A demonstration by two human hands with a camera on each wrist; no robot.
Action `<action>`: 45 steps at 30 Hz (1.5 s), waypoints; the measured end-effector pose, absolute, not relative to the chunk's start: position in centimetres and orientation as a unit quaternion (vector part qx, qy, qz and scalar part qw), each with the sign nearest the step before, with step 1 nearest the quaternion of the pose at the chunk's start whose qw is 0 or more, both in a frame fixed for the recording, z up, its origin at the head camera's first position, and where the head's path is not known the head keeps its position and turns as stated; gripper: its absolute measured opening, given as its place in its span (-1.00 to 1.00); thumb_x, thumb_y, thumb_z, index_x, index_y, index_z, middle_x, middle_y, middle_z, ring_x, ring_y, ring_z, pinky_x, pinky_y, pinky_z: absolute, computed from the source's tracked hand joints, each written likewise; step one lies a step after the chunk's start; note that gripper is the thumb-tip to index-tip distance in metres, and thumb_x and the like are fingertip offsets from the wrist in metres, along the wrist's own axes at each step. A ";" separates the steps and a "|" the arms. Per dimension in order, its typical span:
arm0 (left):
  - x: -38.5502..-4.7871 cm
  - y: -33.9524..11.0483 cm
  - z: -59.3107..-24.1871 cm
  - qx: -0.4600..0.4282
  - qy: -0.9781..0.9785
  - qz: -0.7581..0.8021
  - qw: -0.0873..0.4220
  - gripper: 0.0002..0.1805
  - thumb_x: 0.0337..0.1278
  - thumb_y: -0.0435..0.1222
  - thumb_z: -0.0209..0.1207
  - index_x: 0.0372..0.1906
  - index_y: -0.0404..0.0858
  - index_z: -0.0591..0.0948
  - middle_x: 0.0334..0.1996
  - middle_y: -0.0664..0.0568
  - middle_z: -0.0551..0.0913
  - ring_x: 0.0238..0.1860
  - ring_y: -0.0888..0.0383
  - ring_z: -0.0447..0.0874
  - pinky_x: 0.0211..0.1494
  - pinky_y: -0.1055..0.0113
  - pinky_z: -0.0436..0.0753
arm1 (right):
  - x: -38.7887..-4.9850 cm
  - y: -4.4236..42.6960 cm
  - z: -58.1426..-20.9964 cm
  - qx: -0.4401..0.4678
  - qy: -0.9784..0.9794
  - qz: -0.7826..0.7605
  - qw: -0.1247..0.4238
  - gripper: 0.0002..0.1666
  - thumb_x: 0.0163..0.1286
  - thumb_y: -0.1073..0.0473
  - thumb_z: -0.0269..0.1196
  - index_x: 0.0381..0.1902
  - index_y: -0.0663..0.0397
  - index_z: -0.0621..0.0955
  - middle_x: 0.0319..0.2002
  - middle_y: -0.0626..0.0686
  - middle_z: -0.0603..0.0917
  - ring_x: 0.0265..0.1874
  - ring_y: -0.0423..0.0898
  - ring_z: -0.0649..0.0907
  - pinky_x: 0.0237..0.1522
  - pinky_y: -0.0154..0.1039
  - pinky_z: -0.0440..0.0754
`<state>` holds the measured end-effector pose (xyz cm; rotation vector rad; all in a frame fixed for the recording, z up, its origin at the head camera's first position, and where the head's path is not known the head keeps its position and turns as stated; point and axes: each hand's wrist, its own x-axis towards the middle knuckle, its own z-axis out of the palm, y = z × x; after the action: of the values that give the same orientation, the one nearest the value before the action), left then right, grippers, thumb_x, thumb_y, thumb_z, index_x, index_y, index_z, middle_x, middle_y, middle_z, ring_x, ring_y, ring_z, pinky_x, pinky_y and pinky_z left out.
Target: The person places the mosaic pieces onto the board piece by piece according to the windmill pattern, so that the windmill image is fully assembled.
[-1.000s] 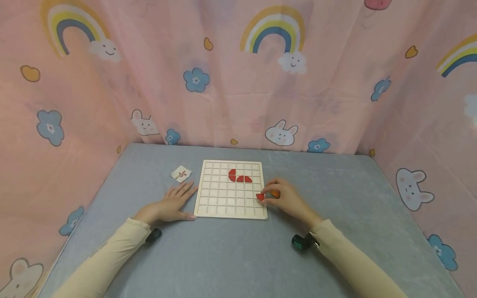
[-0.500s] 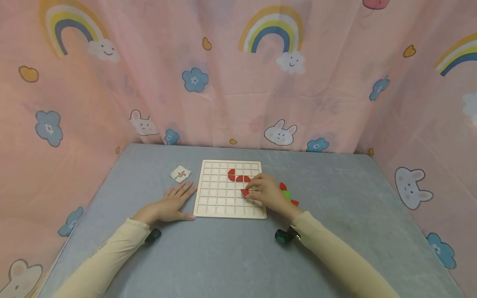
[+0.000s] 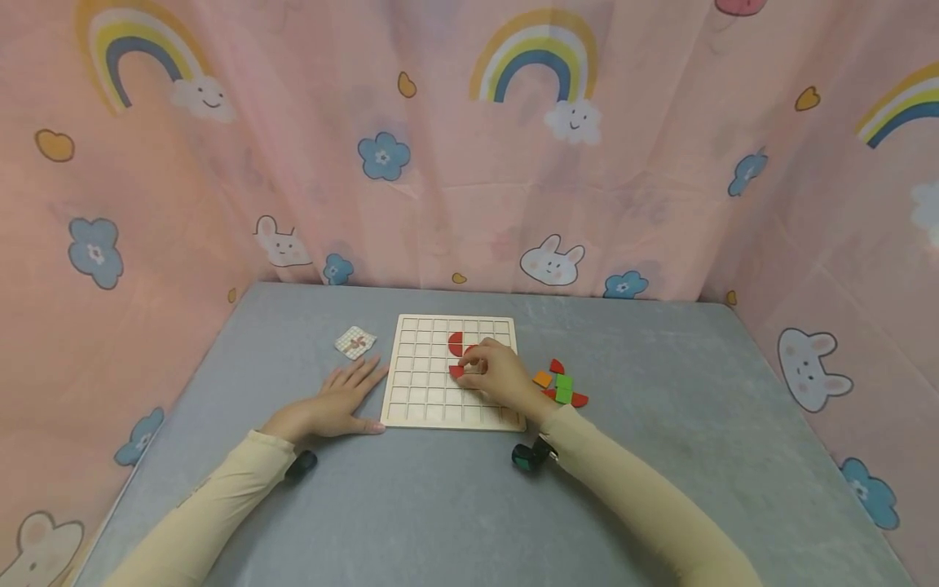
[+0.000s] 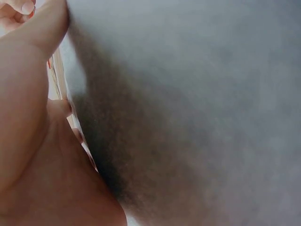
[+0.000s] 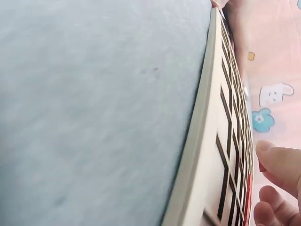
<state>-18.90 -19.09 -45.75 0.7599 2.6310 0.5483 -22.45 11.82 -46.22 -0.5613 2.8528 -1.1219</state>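
Setting the red piece: I'd square its straight edges to one cell of the gridded board, lower it flat, then release without nudging the placed red shapes.
Red piece: at the right fingertips, over the board; from the right wrist, I judge it just above the grid.
Right hand: I see fingers clamped on that piece.
Left hand: fingers spread apart, beside the board's left edge.

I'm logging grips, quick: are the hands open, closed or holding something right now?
Left hand: open, resting beside the grid board.
Right hand: pinching a red piece.
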 end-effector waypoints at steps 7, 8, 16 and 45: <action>-18.8 -19.1 -45.7 0.266 0.928 0.193 0.175 0.10 0.15 0.13 0.27 0.58 -0.29 -0.03 0.61 -0.27 -0.19 0.60 -0.33 -0.31 0.53 -0.36 -0.24 | -23.1 10.7 -46.3 -0.179 0.903 -0.390 0.032 -0.75 0.18 0.09 0.48 -0.16 -0.04 0.76 -0.32 -0.05 0.60 -0.33 -0.14 0.50 -0.25 -0.30 0.47; -18.8 -19.1 -45.7 0.266 0.928 0.194 0.175 0.10 0.15 0.13 0.27 0.58 -0.29 -0.03 0.61 -0.27 -0.19 0.60 -0.33 -0.31 0.53 -0.36 -0.24 | -23.2 10.5 -46.3 -0.180 0.903 -0.390 0.032 -0.75 0.19 0.10 0.47 -0.16 -0.05 0.76 -0.33 -0.05 0.60 -0.33 -0.14 0.50 -0.25 -0.30 0.47; -18.7 -19.1 -45.7 0.266 0.928 0.195 0.175 0.09 0.15 0.12 0.27 0.58 -0.28 -0.02 0.61 -0.28 -0.19 0.60 -0.33 -0.31 0.53 -0.36 -0.24 | -23.5 9.6 -46.2 -0.174 0.903 -0.391 0.031 -0.78 0.18 0.14 0.47 -0.19 0.00 0.76 -0.37 -0.03 0.62 -0.35 -0.14 0.52 -0.27 -0.30 0.46; -19.0 -19.2 -46.0 0.260 0.927 0.199 0.183 0.12 0.13 0.14 0.27 0.59 -0.25 -0.06 0.61 -0.24 -0.23 0.61 -0.29 -0.37 0.54 -0.34 -0.27 | -24.3 8.9 -46.5 -0.174 0.923 -0.341 0.031 -0.72 0.23 0.08 0.44 -0.09 -0.05 0.75 -0.34 -0.07 0.68 -0.33 -0.16 0.54 -0.18 -0.29 0.50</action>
<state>-19.03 -19.23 -46.04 0.7322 2.6158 0.5609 -24.30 8.92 -46.46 -0.5352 2.8458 -1.0512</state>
